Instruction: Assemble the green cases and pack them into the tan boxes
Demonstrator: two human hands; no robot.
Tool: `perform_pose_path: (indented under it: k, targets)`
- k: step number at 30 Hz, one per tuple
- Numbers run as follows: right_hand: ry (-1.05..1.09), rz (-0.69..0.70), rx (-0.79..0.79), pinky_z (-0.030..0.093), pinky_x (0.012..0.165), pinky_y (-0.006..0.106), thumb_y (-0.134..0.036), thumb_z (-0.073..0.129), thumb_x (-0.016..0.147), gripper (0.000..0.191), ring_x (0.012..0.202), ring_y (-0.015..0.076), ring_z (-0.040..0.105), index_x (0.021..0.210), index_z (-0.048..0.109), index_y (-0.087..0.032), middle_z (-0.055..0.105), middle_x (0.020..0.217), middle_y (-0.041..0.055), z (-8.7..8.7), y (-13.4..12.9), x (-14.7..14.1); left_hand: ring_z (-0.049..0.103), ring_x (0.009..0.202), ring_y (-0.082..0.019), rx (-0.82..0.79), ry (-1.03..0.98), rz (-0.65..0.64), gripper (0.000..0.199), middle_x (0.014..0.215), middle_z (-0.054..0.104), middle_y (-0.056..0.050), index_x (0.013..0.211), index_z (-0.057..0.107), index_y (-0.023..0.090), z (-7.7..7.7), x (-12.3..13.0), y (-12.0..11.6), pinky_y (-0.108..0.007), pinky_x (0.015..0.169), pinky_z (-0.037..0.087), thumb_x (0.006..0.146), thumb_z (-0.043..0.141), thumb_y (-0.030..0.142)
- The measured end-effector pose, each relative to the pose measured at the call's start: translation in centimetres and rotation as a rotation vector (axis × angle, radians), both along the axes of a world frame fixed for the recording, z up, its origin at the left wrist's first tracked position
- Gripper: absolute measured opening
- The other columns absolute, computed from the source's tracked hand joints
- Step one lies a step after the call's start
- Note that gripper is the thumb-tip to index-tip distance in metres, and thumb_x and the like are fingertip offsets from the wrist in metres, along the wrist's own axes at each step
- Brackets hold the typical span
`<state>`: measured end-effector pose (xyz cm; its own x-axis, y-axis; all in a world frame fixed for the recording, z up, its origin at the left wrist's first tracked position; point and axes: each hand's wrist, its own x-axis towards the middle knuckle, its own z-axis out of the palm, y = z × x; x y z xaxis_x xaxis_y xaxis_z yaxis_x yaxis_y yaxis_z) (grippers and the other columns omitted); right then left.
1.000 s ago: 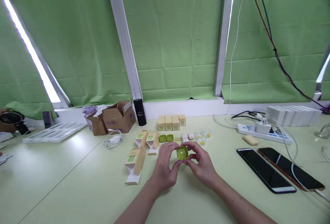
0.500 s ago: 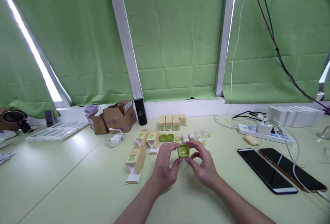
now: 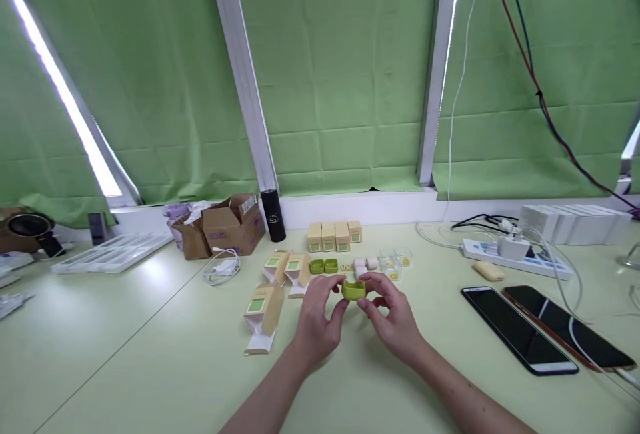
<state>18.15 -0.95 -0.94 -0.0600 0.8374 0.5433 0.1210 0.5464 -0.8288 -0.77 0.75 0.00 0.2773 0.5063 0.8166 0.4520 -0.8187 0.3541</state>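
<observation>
Between my fingertips I hold a small green square tray-like cup (image 3: 354, 291) above the table, its side wall facing me. My left hand (image 3: 321, 317) pinches its left side, and my right hand (image 3: 393, 317) grips its right side. Just beyond the hands, two similar green cups (image 3: 324, 266) sit side by side. To their right are tiny yellowish pieces (image 3: 345, 267), several white-pink blocks (image 3: 365, 265) and clear containers (image 3: 395, 262) with yellow spots. Left of my hands lie three opened small cardboard boxes (image 3: 265, 307) with flaps out.
Small closed boxes (image 3: 334, 236) stand in a row at the back. Behind left are a black cylinder (image 3: 273, 216), a brown carton (image 3: 233, 224) and a coiled white cable (image 3: 222, 267). On the right lie two phones (image 3: 520, 331), a power strip (image 3: 517, 259) and loose cables.
The green cup has tilted: its inside faced me before, and now its outer side wall does. Both hands keep their hold in nearly the same place.
</observation>
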Motion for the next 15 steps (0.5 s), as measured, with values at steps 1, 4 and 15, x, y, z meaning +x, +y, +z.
perform_pose_path:
  k: [1,4,15]
  targets:
    - [-0.002,0.002,-0.010,0.057,0.072,0.030,-0.034,0.062,0.098,0.027,0.101,0.0223,0.070,0.123,0.057,-0.028,0.073,0.109,0.0068,-0.06,0.04,-0.01,0.065,0.094,-0.024,-0.004,-0.006,0.009,0.036,0.108,0.070,-0.010,0.130,0.056,0.023,-0.07,0.02,0.04,-0.041,0.085,0.055,0.095,0.058,0.015]
    - [-0.004,0.011,-0.031,0.056,0.068,0.029,-0.038,0.058,0.100,0.027,0.095,0.0212,0.070,0.124,0.057,-0.027,0.073,0.105,0.0066,-0.18,0.09,0.01,0.066,0.090,-0.023,-0.024,-0.022,0.039,0.032,0.101,0.071,-0.009,0.127,0.059,0.022,-0.17,0.08,0.10,-0.040,0.083,0.056,0.095,0.060,0.018]
    - [-0.049,0.028,0.011,0.057,0.067,0.029,-0.025,0.066,0.090,0.052,0.085,0.0188,0.066,0.140,0.054,-0.032,0.070,0.097,0.0029,-0.08,-0.06,-0.02,0.069,0.086,-0.024,-0.085,-0.075,0.095,0.021,0.093,0.073,-0.009,0.115,0.065,0.019,-0.25,0.07,0.45,-0.039,0.079,0.057,0.097,0.061,0.030]
